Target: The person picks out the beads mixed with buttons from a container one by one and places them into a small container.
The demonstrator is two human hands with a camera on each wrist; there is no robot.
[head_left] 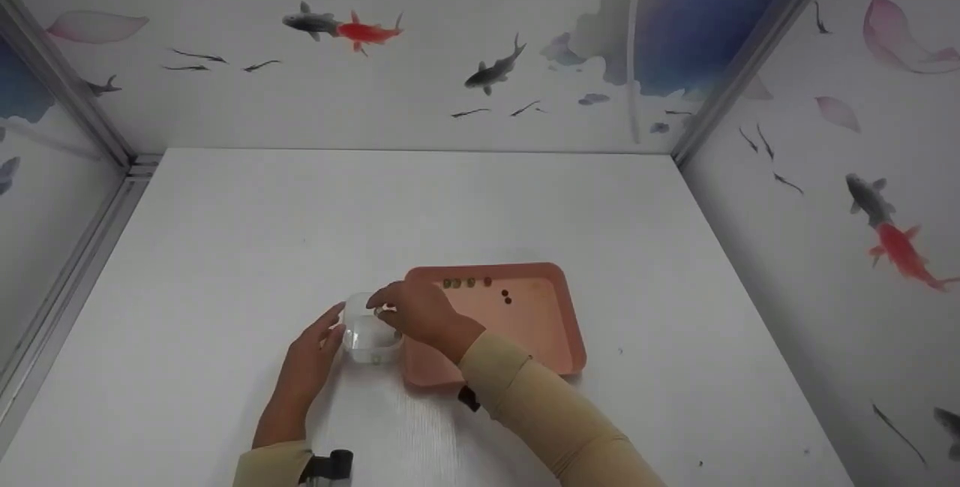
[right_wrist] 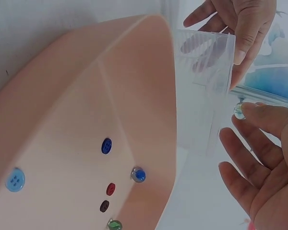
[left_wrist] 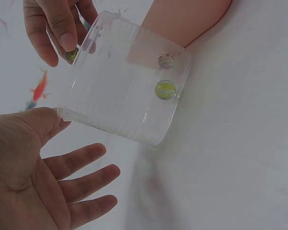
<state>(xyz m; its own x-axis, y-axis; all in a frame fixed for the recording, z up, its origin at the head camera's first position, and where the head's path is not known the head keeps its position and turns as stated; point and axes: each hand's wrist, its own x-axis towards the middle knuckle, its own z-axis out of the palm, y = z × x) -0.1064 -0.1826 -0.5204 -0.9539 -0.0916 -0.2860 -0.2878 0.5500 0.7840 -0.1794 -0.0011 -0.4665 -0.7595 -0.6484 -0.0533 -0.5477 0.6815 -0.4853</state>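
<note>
A marble point(right_wrist: 238, 111) is pinched by the right hand point(head_left: 420, 312) above the clear, ribbed box point(head_left: 369, 337), steadied by the left hand's point(head_left: 309, 361) straight fingers beside the pink tray point(head_left: 559, 322).

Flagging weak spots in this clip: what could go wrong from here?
The right hand pinches a marble only at its fingertips above the clear container; it could slip and roll across the white table. The left hand just touches the container's edge, so a knock might tip it and spill the marble inside.

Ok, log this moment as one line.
left hand: steadies clear container | right hand: pinches marble over it | one marble inside | pink tray: buttons, marbles
</note>
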